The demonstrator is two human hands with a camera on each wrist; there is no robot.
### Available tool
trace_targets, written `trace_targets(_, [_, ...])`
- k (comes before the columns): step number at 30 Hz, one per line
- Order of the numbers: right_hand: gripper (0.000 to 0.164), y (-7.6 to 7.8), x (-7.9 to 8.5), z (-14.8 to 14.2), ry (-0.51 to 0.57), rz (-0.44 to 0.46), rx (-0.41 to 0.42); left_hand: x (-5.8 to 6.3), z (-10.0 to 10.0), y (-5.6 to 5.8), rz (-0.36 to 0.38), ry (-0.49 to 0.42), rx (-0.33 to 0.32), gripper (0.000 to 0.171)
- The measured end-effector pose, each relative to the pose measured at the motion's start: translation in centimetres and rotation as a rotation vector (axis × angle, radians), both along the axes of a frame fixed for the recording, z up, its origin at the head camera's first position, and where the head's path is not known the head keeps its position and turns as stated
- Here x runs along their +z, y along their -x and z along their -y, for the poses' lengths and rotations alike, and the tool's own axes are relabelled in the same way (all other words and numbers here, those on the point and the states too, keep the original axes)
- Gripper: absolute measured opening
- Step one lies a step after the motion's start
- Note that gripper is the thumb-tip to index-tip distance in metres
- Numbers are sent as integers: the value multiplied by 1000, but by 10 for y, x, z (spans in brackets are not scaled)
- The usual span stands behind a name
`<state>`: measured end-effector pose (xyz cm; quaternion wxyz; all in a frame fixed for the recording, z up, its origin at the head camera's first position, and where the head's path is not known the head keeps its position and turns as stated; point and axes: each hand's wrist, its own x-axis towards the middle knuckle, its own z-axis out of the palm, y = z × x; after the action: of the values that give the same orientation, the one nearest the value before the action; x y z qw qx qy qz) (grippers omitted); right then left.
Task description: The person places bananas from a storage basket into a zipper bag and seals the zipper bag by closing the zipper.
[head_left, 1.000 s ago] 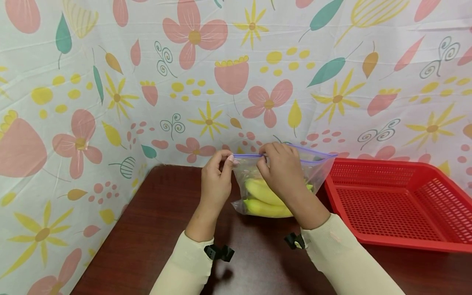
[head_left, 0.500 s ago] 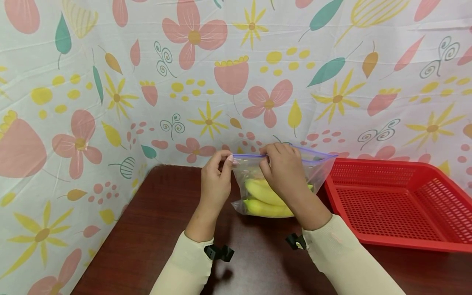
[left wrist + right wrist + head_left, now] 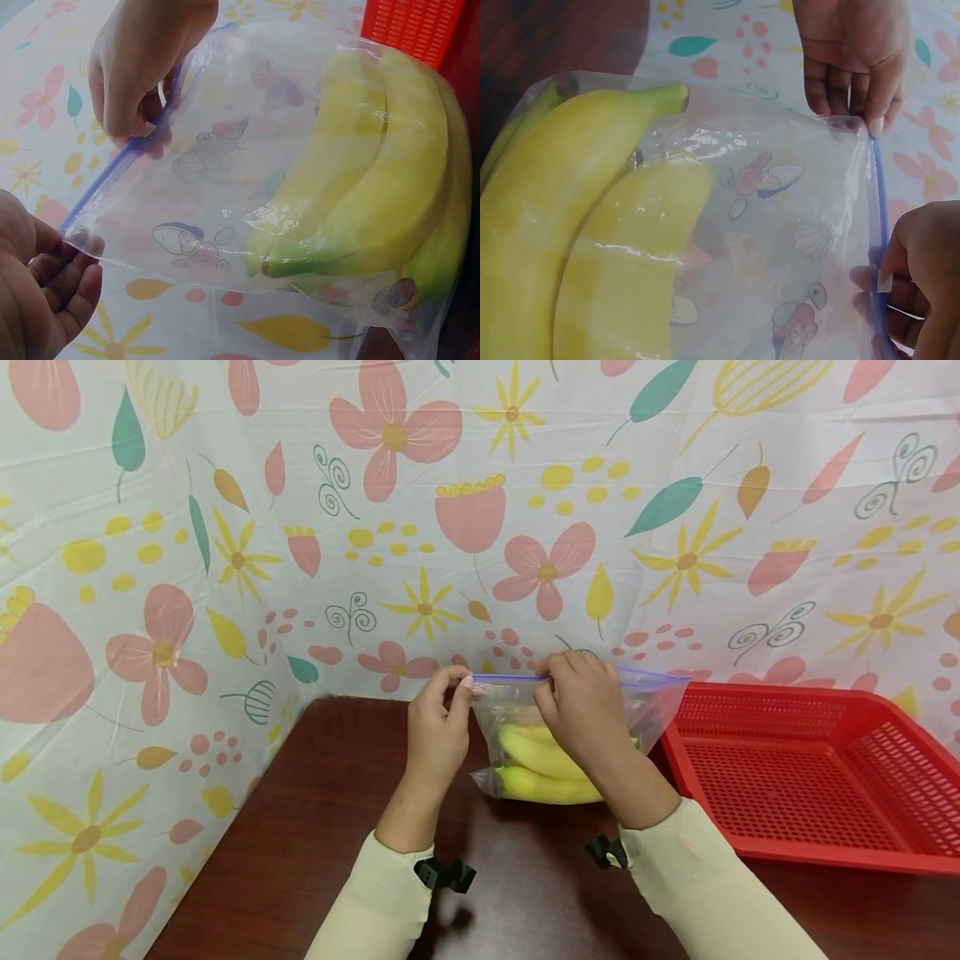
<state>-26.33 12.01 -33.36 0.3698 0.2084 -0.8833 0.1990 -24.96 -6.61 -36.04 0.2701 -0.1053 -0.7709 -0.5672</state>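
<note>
A clear zip bag [image 3: 495, 714] with a purple zip strip stands upright on the table, printed with small shells and figures. Several yellow bananas [image 3: 360, 165] with green tips lie inside it. My left hand [image 3: 438, 727] pinches the bag's top left corner between thumb and fingers. Farther along the purple strip, my right hand [image 3: 585, 710] pinches the zip, thumb in front and fingers behind, as the right wrist view shows. Right of that hand the two purple edges stand slightly apart. The right hand hides part of the bananas in the head view.
A red plastic basket [image 3: 795, 777] with a perforated floor stands right of the bag, close beside it. The dark brown table [image 3: 300, 827] ends at a flower-printed cloth [image 3: 420, 527] behind and at the left.
My right hand has slid a little to the right along the purple zip strip. The gap between the bag's edges at the right has narrowed. My left hand stays at the corner.
</note>
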Motion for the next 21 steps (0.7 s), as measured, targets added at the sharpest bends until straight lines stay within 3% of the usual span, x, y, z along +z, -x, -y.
trace_targets(21, [14,3,-3,-9,-1,-20,-46,-2,1,2,-12,-24,-5,21])
